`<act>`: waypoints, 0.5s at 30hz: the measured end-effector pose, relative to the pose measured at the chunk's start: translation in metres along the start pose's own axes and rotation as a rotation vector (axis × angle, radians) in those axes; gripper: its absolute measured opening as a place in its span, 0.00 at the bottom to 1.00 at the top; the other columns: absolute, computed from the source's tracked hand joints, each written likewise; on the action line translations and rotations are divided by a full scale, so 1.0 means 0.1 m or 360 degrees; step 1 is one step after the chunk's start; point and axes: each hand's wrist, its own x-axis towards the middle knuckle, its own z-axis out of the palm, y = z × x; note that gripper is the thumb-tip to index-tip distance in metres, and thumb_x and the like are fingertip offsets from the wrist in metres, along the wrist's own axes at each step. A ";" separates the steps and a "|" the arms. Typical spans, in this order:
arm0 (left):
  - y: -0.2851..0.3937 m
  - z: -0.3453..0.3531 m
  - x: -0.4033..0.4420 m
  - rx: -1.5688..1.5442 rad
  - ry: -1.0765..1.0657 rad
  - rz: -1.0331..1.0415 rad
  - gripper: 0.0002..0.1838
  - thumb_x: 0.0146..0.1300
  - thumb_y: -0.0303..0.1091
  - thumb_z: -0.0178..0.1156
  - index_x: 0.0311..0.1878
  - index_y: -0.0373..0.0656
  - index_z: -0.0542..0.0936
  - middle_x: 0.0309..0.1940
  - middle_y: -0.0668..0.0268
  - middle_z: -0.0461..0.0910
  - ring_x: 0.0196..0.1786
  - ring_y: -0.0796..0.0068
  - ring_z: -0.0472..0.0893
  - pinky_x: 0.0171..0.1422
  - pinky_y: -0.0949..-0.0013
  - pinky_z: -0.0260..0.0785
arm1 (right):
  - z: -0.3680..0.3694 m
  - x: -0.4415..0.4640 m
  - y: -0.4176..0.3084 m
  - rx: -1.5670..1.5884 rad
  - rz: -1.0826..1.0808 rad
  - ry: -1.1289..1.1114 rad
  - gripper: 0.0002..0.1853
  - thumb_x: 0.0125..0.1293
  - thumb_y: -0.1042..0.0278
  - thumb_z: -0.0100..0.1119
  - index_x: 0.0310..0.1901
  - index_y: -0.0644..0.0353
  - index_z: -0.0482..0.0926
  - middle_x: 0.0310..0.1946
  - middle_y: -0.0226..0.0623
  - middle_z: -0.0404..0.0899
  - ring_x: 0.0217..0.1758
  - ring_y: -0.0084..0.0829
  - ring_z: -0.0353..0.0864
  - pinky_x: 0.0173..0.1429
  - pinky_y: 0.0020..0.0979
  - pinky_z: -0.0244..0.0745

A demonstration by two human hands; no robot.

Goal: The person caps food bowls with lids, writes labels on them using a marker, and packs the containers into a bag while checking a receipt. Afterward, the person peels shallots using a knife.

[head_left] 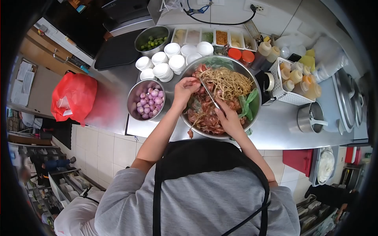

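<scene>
Near frame ctr., R hand (226,117) grips knife (209,93) and L hand (186,89) pinches prob. a shallot (195,82), so the knife may cut L hand if the shallot slips.

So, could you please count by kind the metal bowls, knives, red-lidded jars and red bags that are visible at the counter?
Metal bowls: 3
Knives: 1
Red-lidded jars: 2
Red bags: 1
Total: 7
</scene>
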 end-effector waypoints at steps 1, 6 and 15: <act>0.05 0.01 -0.02 -0.0099 -0.0008 -0.0070 0.14 0.51 0.25 0.62 0.41 0.35 0.73 0.34 0.65 0.76 0.36 0.78 0.77 0.41 0.78 0.69 | 0.01 -0.01 -0.01 0.0037 0.0002 -0.0024 0.19 0.63 0.68 0.45 0.57 0.61 0.65 0.36 0.48 0.76 0.38 0.37 0.77 0.44 0.28 0.68; 0.05 0.03 -0.06 -0.0243 0.0042 -0.0185 0.13 0.51 0.26 0.62 0.40 0.33 0.73 0.33 0.63 0.77 0.36 0.76 0.77 0.42 0.77 0.70 | 0.10 -0.05 0.08 0.0087 0.0104 -0.0047 0.18 0.64 0.68 0.44 0.56 0.59 0.67 0.18 0.35 0.69 0.22 0.24 0.70 0.31 0.25 0.66; 0.10 0.13 -0.26 -0.0051 -0.0068 -0.0080 0.14 0.51 0.26 0.62 0.40 0.32 0.73 0.32 0.61 0.77 0.35 0.76 0.78 0.42 0.76 0.70 | 0.17 0.10 0.05 -0.0040 0.0015 0.0054 0.19 0.64 0.66 0.44 0.57 0.54 0.66 0.14 0.33 0.68 0.20 0.23 0.70 0.29 0.25 0.66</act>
